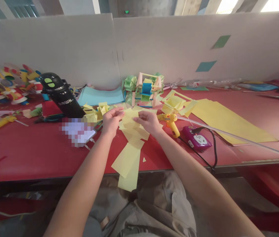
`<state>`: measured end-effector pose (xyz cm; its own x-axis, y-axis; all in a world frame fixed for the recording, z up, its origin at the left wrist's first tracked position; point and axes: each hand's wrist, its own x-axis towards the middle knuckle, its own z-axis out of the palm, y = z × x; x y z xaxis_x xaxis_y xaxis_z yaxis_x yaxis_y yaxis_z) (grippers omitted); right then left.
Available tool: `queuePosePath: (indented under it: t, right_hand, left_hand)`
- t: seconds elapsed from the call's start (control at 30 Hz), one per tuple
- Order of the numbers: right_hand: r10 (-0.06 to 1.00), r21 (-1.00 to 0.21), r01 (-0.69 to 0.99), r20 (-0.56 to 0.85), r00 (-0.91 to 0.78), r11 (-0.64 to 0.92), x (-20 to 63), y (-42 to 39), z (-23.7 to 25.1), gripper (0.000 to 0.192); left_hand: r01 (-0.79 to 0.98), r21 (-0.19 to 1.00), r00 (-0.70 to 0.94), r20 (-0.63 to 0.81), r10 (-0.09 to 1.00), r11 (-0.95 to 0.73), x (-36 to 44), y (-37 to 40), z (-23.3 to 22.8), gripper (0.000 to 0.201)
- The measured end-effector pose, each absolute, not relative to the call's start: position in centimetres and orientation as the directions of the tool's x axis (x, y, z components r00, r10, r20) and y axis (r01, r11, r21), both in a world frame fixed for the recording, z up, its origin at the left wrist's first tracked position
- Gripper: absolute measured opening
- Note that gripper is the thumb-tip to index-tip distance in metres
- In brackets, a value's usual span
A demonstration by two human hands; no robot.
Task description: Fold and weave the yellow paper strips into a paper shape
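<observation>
Between thumb and fingers, my left hand [112, 121] and my right hand [151, 122] pinch opposite sides of a pale yellow paper piece [130, 115]. Under it, more yellow paper strips [127, 158] overlap on the red table, one sticking out past the front edge. To the right of my right hand stands a yellow glue gun [171, 123] with a long clear glue stick [228, 133] reaching off to the right. Folded yellow paper pieces [97, 112] lie left of my left hand. Behind the hands is a small wooden frame [147, 86] with blue, yellow and green paper parts.
A black bottle [61, 97], a blurred phone [80, 131] on a cable and blue paper sheets [101, 96] are to the left. On the right are a purple power socket [197, 138] with a black cord and yellow sheets [228, 120]. A white partition [80, 49] closes the back.
</observation>
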<state>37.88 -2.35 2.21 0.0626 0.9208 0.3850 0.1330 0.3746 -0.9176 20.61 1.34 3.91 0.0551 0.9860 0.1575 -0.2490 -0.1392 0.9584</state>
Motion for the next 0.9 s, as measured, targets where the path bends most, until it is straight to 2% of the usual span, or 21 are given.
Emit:
queuePosePath:
  t: [0.2, 0.4, 0.6, 0.77, 0.9]
  right_hand:
    - [0.922, -0.902, 0.223, 0.385, 0.024, 0.371, 38.1, -2.8, 2.7, 0.052]
    - [0.937, -0.928, 0.14, 0.348, -0.017, 0.347, 37.4, -3.3, 3.3, 0.046]
    - [0.93, -0.919, 0.174, 0.365, 0.046, 0.353, 37.4, -3.0, 3.0, 0.052]
    - [0.922, -0.907, 0.185, 0.387, 0.011, 0.378, 37.7, -3.3, 3.2, 0.055]
    - [0.938, -0.923, 0.183, 0.347, 0.014, 0.339, 37.4, -3.4, 3.4, 0.051]
  left_hand:
    - [-0.138, 0.982, 0.228, 0.162, 0.96, -0.132, 20.4, 1.0, 3.9, 0.04]
    - [-0.062, 0.966, 0.171, 0.259, 0.951, -0.252, 20.3, 1.2, 3.5, 0.038]
    - [0.016, 0.949, 0.226, 0.304, 0.925, -0.316, 20.8, 1.0, 3.4, 0.038]
    - [0.068, 0.934, 0.251, 0.325, 0.912, -0.352, 21.0, 0.6, 3.7, 0.034]
    - [0.102, 0.913, 0.25, 0.361, 0.899, -0.395, 20.9, 0.5, 4.0, 0.032]
